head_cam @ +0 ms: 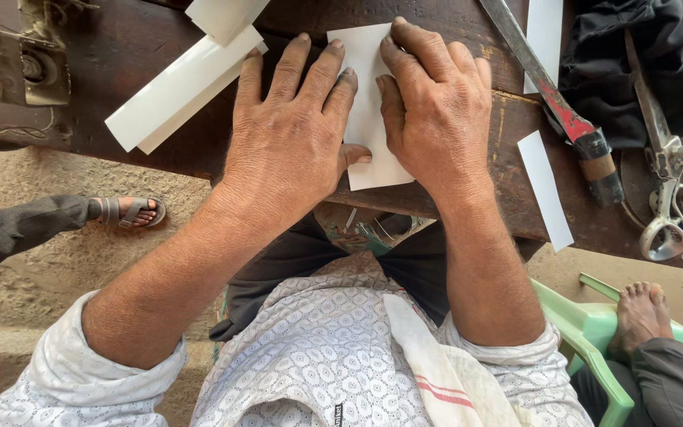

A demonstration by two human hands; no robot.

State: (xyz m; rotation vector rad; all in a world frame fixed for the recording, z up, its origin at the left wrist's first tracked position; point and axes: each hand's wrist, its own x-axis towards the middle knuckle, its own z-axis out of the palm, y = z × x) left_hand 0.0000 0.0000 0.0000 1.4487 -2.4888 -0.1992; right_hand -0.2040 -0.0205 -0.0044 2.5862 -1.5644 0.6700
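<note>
Seated, a person presses both hands, left hand [290, 138] and right hand [435, 111], flat and open on a white card [367, 87] on the dark tabletop [160, 47]. Neither grips it. Even, firm fingertip pressure would likely keep the card from slipping.

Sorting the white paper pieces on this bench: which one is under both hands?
The white sheet at the bench's near edge, pinned flat by left hand and right hand; the other strips lie untouched.
</note>
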